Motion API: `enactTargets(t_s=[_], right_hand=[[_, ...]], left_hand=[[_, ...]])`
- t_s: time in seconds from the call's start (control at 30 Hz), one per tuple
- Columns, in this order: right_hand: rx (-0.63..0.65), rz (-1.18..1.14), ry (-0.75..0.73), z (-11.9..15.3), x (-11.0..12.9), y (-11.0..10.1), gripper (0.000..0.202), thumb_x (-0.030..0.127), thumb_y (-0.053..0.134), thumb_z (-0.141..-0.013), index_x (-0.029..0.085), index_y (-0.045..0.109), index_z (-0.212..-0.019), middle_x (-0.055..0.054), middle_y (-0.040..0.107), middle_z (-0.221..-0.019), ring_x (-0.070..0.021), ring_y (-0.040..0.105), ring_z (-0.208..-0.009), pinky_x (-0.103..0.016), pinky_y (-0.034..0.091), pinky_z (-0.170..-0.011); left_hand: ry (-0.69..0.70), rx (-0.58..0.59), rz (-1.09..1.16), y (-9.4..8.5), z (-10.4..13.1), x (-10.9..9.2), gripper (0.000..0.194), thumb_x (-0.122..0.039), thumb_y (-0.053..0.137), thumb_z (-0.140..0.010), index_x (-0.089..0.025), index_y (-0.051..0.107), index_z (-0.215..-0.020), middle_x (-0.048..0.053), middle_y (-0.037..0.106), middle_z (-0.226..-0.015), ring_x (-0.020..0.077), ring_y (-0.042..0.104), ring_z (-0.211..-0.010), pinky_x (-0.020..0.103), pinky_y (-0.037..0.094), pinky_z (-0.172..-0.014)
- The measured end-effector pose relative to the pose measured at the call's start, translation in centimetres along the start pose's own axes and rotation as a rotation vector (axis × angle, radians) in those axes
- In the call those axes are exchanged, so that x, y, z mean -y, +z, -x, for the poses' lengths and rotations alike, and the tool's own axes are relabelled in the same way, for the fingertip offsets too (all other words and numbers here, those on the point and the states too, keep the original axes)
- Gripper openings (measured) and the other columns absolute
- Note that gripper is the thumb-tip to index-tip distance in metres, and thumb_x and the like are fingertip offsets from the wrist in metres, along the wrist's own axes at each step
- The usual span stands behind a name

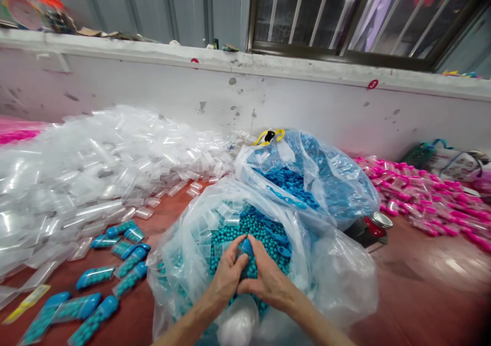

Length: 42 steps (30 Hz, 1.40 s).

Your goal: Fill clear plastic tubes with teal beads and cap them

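Note:
Over an open clear plastic bag (184,223) filled with teal beads (233,228), my left hand (227,272) and my right hand (270,277) meet. Both are closed around a small blue cap (247,247), pinched between fingers and thumbs. Whatever is below the cap is hidden by my hands. Clear flat tubes (215,219) lie on the beads at the bag's left inside, and loose blue caps (283,251) lie at its right. Several bead-filled tubes with blue caps (95,277) rest on the red tabletop (169,208) to the left.
A large heap of clear tubes (115,157) covers the left. Behind the bead bag stands a second bag (337,177) holding blue caps. Pink-capped tubes (429,198) are piled at right, near a round metal lid (381,220). A white wall (307,111) closes off the back.

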State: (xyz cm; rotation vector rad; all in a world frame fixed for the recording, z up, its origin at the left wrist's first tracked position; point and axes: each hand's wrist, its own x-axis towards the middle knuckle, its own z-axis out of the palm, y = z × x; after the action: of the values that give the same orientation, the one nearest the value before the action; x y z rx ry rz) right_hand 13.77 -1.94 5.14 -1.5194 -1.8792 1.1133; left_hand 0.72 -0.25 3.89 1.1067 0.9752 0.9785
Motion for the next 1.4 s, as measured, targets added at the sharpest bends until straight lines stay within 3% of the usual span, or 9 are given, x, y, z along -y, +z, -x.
enactTargets(t_s=[0.13, 0.33, 0.53, 0.63, 0.8, 0.97, 1.1, 1.27, 1.4], right_hand=[[-0.062, 0.183, -0.057, 0.0, 0.4, 0.7, 0.087, 0.033, 0.065, -0.06, 0.007, 0.025, -0.133, -0.02, 0.039, -0.129, -0.0309, 0.037, -0.119, -0.044, 0.035, -0.095], [-0.331, 0.227, -0.184, 0.0, -0.7, 2.9, 0.072, 0.028, 0.06, -0.06, 0.008, 0.033, -0.124, -0.021, 0.045, -0.119, -0.0322, 0.046, -0.11, -0.044, 0.041, -0.088], [-0.38, 0.103, -0.218, 0.0, -1.4, 3.7, 0.07, 0.029, 0.061, -0.061, 0.009, 0.033, -0.122, -0.018, 0.048, -0.113, -0.0293, 0.05, -0.103, -0.042, 0.042, -0.085], [-0.264, 0.056, -0.167, 0.1, -0.6, 3.1, 0.074, 0.028, 0.063, -0.062, 0.013, 0.03, -0.127, -0.015, 0.048, -0.114, -0.0254, 0.052, -0.097, -0.039, 0.043, -0.083], [0.061, 0.109, -0.128, 0.2, -0.5, 1.2, 0.081, 0.028, 0.061, -0.07, 0.018, 0.017, -0.137, -0.01, 0.049, -0.116, -0.0158, 0.057, -0.076, -0.03, 0.046, -0.073], [0.059, 0.653, -0.249, -1.0, -0.9, 1.7, 0.023, 0.017, 0.05, -0.08, 0.019, 0.055, -0.102, -0.005, 0.06, -0.092, -0.02, 0.055, -0.086, -0.03, 0.043, -0.073], [0.019, 0.918, -0.454, -3.3, 1.0, 4.0, 0.014, 0.008, 0.047, -0.08, 0.018, 0.056, -0.08, -0.003, 0.059, -0.08, -0.0192, 0.053, -0.077, -0.03, 0.043, -0.064], [0.084, 0.908, -0.872, -6.0, 3.2, 6.4, 0.011, 0.016, 0.046, -0.083, 0.019, 0.057, -0.08, -0.001, 0.058, -0.09, -0.0192, 0.049, -0.088, -0.036, 0.043, -0.076], [0.036, 0.896, -0.93, -7.3, 3.3, 7.9, 0.01, 0.021, 0.049, -0.082, 0.022, 0.058, -0.082, 0.0, 0.054, -0.11, -0.0226, 0.036, -0.113, -0.046, 0.033, -0.093]], left_hand=[[-0.026, 0.045, 0.105, 0.1, 0.2, -0.3, 0.041, -0.032, 0.057, -0.07, -0.015, 0.048, -0.107, 0.001, 0.059, -0.083, 0.0133, 0.053, -0.077, 0.024, 0.04, -0.071], [-0.075, -0.086, 0.085, 1.2, 0.7, -1.2, 0.031, -0.03, 0.056, -0.069, -0.017, 0.05, -0.096, -0.005, 0.052, -0.063, 0.0093, 0.048, -0.058, 0.021, 0.038, -0.059], [-0.03, -0.094, -0.145, 1.4, 0.3, -0.7, 0.023, -0.027, 0.048, -0.072, -0.016, 0.05, -0.093, -0.004, 0.052, -0.063, 0.0104, 0.048, -0.057, 0.022, 0.039, -0.057], [0.033, -0.067, -0.296, 0.7, 0.0, -0.6, 0.022, -0.026, 0.044, -0.074, -0.015, 0.051, -0.093, -0.002, 0.053, -0.068, 0.0114, 0.049, -0.062, 0.023, 0.04, -0.06], [0.08, -0.078, -0.584, -4.5, 1.7, -3.2, 0.034, -0.036, 0.039, -0.08, -0.018, 0.046, -0.108, -0.003, 0.054, -0.066, 0.0123, 0.05, -0.058, 0.024, 0.042, -0.059], [0.07, -0.519, -1.201, -13.6, 4.9, -6.9, 0.041, -0.039, 0.036, -0.081, -0.02, 0.048, -0.115, 0.005, 0.062, -0.084, 0.0201, 0.057, -0.073, 0.031, 0.045, -0.067], [0.119, -0.778, -1.695, -16.6, 5.8, -6.8, 0.042, -0.03, 0.031, -0.083, -0.014, 0.051, -0.117, 0.013, 0.062, -0.09, 0.027, 0.056, -0.081, 0.038, 0.045, -0.068], [0.526, -0.41, -1.638, -14.2, 4.1, -2.5, 0.033, -0.026, 0.035, -0.084, -0.019, 0.057, -0.108, 0.008, 0.061, -0.106, 0.0223, 0.053, -0.1, 0.035, 0.042, -0.084], [0.537, -0.309, -1.62, -12.5, 2.9, 0.3, 0.033, -0.025, 0.036, -0.084, -0.021, 0.057, -0.109, 0.006, 0.061, -0.11, 0.023, 0.049, -0.109, 0.037, 0.041, -0.086]])
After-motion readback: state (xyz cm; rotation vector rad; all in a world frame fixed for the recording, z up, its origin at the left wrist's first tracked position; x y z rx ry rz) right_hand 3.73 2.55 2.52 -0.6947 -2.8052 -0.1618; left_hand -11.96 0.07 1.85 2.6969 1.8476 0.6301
